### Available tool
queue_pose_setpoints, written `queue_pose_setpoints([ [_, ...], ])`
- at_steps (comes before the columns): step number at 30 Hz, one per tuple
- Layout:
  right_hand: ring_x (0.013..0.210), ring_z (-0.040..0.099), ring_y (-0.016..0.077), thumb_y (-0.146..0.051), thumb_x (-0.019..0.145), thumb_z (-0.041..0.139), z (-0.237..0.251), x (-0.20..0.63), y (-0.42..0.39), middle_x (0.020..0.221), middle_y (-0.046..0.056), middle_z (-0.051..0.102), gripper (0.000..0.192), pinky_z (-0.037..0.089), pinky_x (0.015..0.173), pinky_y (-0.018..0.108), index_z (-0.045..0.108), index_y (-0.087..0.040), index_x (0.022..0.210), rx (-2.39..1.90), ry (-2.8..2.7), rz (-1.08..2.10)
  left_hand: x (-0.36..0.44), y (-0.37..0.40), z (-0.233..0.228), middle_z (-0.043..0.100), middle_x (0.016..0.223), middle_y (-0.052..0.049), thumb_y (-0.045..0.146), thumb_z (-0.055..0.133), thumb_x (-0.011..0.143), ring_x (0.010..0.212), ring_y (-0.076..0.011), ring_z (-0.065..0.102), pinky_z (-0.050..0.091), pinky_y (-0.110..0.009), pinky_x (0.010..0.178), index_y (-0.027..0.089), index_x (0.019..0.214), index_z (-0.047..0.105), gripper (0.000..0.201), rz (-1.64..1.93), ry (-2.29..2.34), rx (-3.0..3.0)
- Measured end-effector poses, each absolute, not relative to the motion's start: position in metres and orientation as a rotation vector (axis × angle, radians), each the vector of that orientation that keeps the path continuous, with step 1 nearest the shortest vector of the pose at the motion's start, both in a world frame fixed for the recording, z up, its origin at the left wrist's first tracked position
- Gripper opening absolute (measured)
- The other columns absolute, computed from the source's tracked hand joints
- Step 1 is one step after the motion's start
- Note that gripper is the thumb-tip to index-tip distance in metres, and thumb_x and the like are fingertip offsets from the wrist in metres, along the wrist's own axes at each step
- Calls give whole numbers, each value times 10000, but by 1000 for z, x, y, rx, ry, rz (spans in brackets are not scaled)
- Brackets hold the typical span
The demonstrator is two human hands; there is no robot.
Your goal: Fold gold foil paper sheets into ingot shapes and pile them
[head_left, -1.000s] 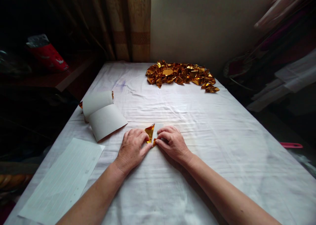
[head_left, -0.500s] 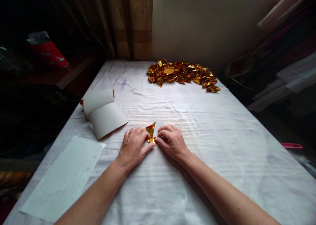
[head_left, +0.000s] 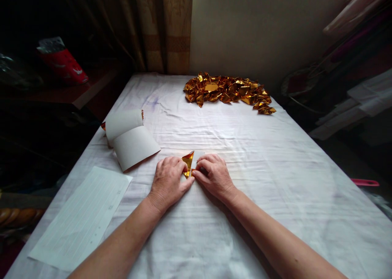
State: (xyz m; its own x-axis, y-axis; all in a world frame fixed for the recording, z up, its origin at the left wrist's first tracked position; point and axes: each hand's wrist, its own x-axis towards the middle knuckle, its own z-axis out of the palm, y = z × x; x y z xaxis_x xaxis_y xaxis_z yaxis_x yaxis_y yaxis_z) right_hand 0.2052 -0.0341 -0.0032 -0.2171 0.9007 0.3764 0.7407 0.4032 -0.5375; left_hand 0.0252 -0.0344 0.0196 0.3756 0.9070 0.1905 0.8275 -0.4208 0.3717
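Note:
Between my hands, on the white cloth, lies a small sheet of gold foil paper (head_left: 188, 159), partly folded so that a gold triangle shows beside its pale underside. My left hand (head_left: 170, 176) is closed on its left part, thumb pointing toward the middle. From the other side, my right hand (head_left: 214, 173) pinches the right part near the lower edge. Fingers cover much of the paper. To the left, a stack of paper sheets (head_left: 134, 146) lies white side up, with gold showing at its edges.
A pile of folded gold foil pieces (head_left: 226, 89) sits at the table's far edge. A lined paper sheet (head_left: 82, 218) lies at the left. Beyond the cloth-covered table (head_left: 275, 181) are a red container (head_left: 65, 65) on a dark shelf and a curtain (head_left: 159, 30).
Both hands stay on the foil paper with only slight finger movement. The whole view has shifted a little, so everything appears slightly farther right.

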Motion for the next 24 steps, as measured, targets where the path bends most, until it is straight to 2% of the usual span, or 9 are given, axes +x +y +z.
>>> queue_pose_setpoints([
  [8, 930, 573, 215, -234, 787, 734, -5, 210, -31, 924, 26, 670, 114, 394, 849, 362, 620, -227, 797, -1403, -2032, 378, 26, -35, 20, 604, 943, -17, 329, 682, 796, 989, -232, 512, 361, -390, 895, 232, 828, 551, 166, 515, 1572, 2392],
  [15, 887, 586, 203, -187, 858, 633, -9, 219, -25, 897, 41, 670, 58, 459, 816, 345, 628, -227, 817, -1250, -2054, 411, 24, -35, 20, 603, 948, -7, 327, 702, 788, 1002, -229, 507, 353, -392, 907, 233, 834, 558, 179, 521, 1564, 2363],
  [18, 888, 604, 192, -181, 913, 543, -11, 222, -24, 910, 48, 681, 133, 488, 814, 337, 643, -227, 839, -1177, -2056, 391, 24, -35, 21, 604, 951, -7, 314, 701, 789, 995, -227, 509, 355, -392, 905, 230, 836, 556, 174, 520, 1561, 2350],
  [21, 931, 625, 189, -162, 928, 485, -14, 226, -23, 973, 54, 692, 188, 511, 839, 343, 653, -238, 892, -1151, -2039, 352, 24, -35, 22, 608, 960, -8, 304, 696, 790, 1003, -229, 511, 356, -396, 910, 232, 835, 560, 160, 517, 1554, 2341],
  [24, 1050, 612, 208, -117, 892, 468, -18, 231, -23, 1121, 73, 672, 247, 507, 911, 382, 647, -245, 1004, -1253, -1935, 268, 22, -34, 24, 620, 971, -5, 270, 696, 786, 1016, -232, 519, 353, -402, 922, 234, 831, 569, 140, 499, 1542, 2329],
])
